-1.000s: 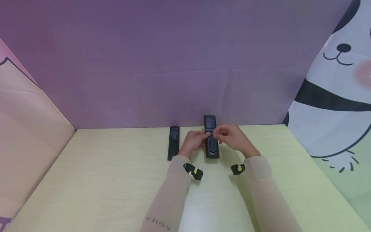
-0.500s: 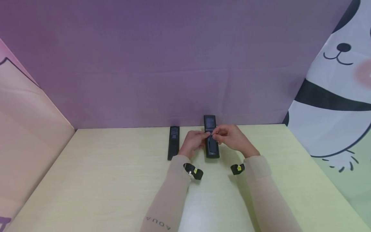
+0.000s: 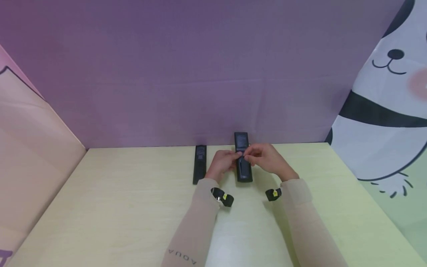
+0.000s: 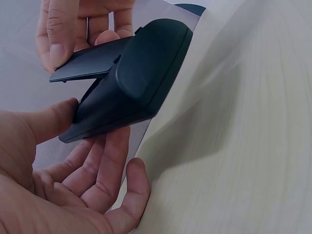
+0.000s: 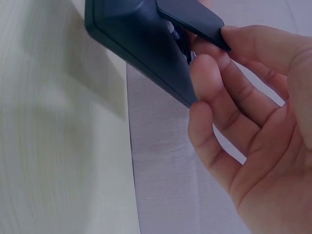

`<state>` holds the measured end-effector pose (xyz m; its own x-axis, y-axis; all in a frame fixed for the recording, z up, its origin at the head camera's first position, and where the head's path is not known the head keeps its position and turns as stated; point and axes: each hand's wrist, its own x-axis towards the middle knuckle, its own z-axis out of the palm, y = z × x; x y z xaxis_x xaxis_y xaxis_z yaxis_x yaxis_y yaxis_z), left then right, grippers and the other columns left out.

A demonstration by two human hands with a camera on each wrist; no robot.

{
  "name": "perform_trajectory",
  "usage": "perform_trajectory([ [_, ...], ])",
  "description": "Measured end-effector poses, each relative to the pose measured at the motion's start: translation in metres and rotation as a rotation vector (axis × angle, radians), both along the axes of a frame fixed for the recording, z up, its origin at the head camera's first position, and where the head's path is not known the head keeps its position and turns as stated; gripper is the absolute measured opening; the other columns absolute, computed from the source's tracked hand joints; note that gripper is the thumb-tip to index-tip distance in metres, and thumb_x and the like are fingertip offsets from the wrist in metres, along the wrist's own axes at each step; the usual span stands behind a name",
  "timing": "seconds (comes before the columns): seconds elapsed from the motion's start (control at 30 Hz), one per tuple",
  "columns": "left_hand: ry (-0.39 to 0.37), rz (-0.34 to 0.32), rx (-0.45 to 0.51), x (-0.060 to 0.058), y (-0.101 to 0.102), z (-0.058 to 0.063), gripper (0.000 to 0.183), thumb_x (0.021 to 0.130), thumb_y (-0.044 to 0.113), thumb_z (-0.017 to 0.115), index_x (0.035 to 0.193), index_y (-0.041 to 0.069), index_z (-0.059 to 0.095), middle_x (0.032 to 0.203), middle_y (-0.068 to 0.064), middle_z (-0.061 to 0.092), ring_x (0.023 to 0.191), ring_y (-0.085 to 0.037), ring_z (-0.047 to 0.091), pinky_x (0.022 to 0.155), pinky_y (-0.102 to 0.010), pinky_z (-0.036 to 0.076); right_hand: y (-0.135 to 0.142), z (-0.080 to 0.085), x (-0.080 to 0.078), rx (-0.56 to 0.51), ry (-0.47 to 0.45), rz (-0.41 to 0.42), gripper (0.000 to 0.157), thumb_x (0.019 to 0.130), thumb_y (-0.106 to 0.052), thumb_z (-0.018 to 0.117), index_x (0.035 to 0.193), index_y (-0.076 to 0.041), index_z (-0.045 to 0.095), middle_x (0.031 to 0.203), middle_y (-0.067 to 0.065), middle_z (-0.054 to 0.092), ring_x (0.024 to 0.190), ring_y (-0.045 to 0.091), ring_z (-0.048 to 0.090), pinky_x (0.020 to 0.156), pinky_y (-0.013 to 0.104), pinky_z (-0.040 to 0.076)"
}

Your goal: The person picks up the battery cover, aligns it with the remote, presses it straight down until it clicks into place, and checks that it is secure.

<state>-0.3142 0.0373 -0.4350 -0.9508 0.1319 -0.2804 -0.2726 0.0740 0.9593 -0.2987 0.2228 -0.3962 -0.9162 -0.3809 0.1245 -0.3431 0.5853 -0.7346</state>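
Observation:
A black remote control (image 3: 241,139), back side up, is held above the table near its far edge. My left hand (image 3: 221,163) grips its side, thumb on the near edge and fingers beneath, as the left wrist view shows. My right hand (image 3: 265,157) pinches the free end of the battery cover (image 4: 90,61) between thumb and fingers. That cover stands tilted up from the remote, its other end against the body near the remote's lower end. In the right wrist view something shiny shows in the gap under the cover (image 5: 195,19).
Left of my left hand, a second black remote control (image 3: 200,163) lies on the pale wooden table (image 3: 133,207). A purple cloth wall (image 3: 173,81) rises along the back edge. Printed panels stand at both sides, the right one with a panda (image 3: 393,92).
Both hands keep nearly the same place. My right fingertips have shifted very slightly left with the cover, whose outline on the remote has changed a little.

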Motion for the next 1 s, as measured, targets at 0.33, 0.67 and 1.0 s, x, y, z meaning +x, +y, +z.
perform_trajectory([
  [0.33,0.003,-0.006,0.021,0.0003,-0.0006,-0.0008,0.029,0.096,0.028,0.073,0.109,0.003,0.074,0.085,0.0,0.068,0.071,-0.014,0.063,0.082,-0.037,0.056,0.0002,-0.0031,-0.0023,0.058,0.062,-0.013,0.005,0.095,-0.013,0.072,0.097,-0.012,0.076,0.093,0.007,0.073,0.079,0.019,0.061,0.069,0.034,0.05],
  [0.67,0.003,-0.013,0.041,-0.0004,-0.0009,-0.0005,0.028,0.096,0.027,0.073,0.109,0.002,0.074,0.081,0.001,0.068,0.07,-0.014,0.063,0.083,-0.039,0.058,-0.0002,-0.0059,-0.0041,0.071,0.085,-0.018,0.004,0.095,-0.014,0.072,0.096,-0.013,0.075,0.091,0.005,0.072,0.083,0.02,0.06,0.075,0.035,0.049],
  [1.0,-0.002,-0.007,0.055,0.0001,-0.0004,-0.0004,0.029,0.096,0.026,0.073,0.111,0.001,0.073,0.082,0.0,0.068,0.072,-0.015,0.064,0.087,-0.041,0.058,-0.001,-0.0071,-0.0044,0.089,0.083,-0.015,0.004,0.095,-0.013,0.072,0.097,-0.013,0.075,0.09,0.005,0.071,0.083,0.019,0.06,0.076,0.035,0.049],
])
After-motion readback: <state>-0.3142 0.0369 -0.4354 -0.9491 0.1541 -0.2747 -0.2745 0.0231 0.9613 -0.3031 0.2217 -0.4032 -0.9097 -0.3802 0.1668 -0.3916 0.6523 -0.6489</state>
